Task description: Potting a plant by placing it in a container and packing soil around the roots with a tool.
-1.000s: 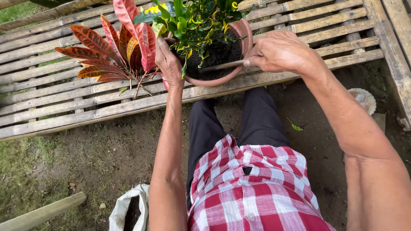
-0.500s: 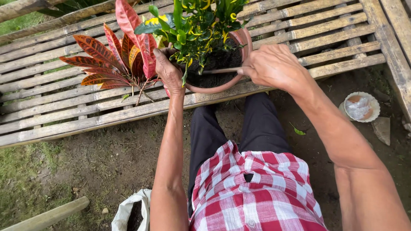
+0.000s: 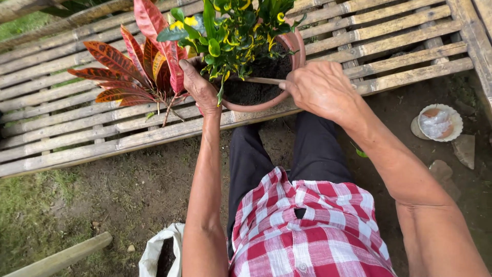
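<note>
Head view, looking down past a red-and-white checked shirt and dark trousers to a weathered slatted bamboo bench. A round terracotta-coloured pot stands on the bench near its front edge, straight ahead of the knees, filled with dark soil and a bushy green-and-yellow leafed plant. Left hand is on the pot's left rim, fingers curled up against the wall and partly lost under the foliage; it grips or steadies the rim, though how tightly cannot be told. Right hand is at the right side of the pot, closed in a fist around a thin pale stick that lies nearly level across the soil, its tip pointing left toward the stems. The two hands are apart, one on each side of the pot. Just left of the pot, touching the left hand's side, a cutting with long red, orange and dark-veined leaves lies fanned out on the slats. Ground below is bare dirt with a patch of grass at lower left. A white sack with dark contents sits open by the left elbow. To the right, on the dirt, a small pale scalloped dish among a few flat stones.
</note>
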